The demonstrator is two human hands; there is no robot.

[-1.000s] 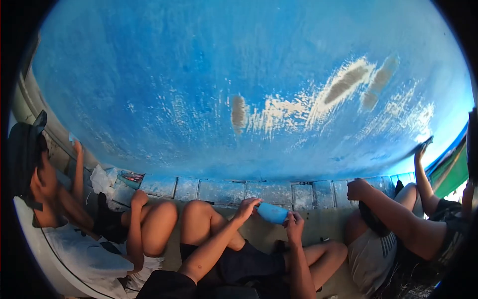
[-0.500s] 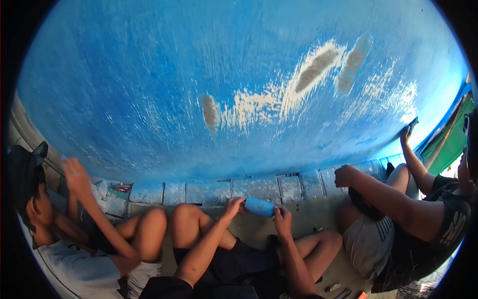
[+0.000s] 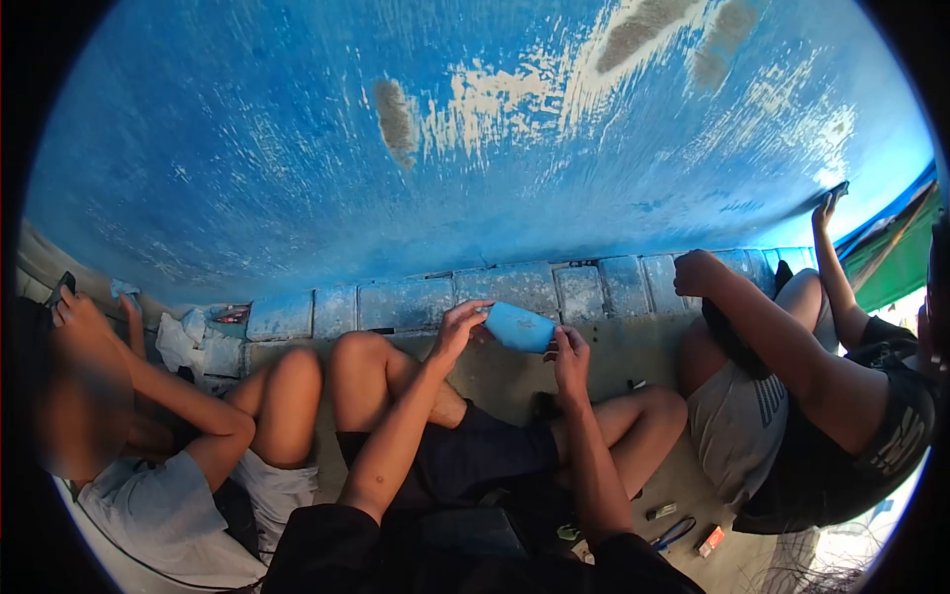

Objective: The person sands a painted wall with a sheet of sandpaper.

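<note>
Between my two hands is a bent blue sheet [image 3: 520, 329], which looks like sandpaper coated with blue dust and has a greyish patch on its face. My left hand [image 3: 458, 329] pinches its left end, and my right hand [image 3: 571, 358] grips the lower right corner between thumb and fingers. The sheet is held above my lap, apart from the large blue surface [image 3: 297, 178] in front. That surface is scraped to white and grey patches [image 3: 396, 121] in its middle and upper right.
A person [image 3: 188, 475] sits close on my left. On my right, another person [image 3: 841, 396] presses a dark pad [image 3: 839, 189] to the blue surface. Paving blocks [image 3: 406, 302] line its foot. A lighter [image 3: 661, 511], a small red box [image 3: 711, 541] and crumpled paper [image 3: 183, 339] lie around.
My view has tipped downward, so the blue surface sits higher. The sheet now shows a broader face, still in both hands. The person on my left has moved a raised hand toward their head.
</note>
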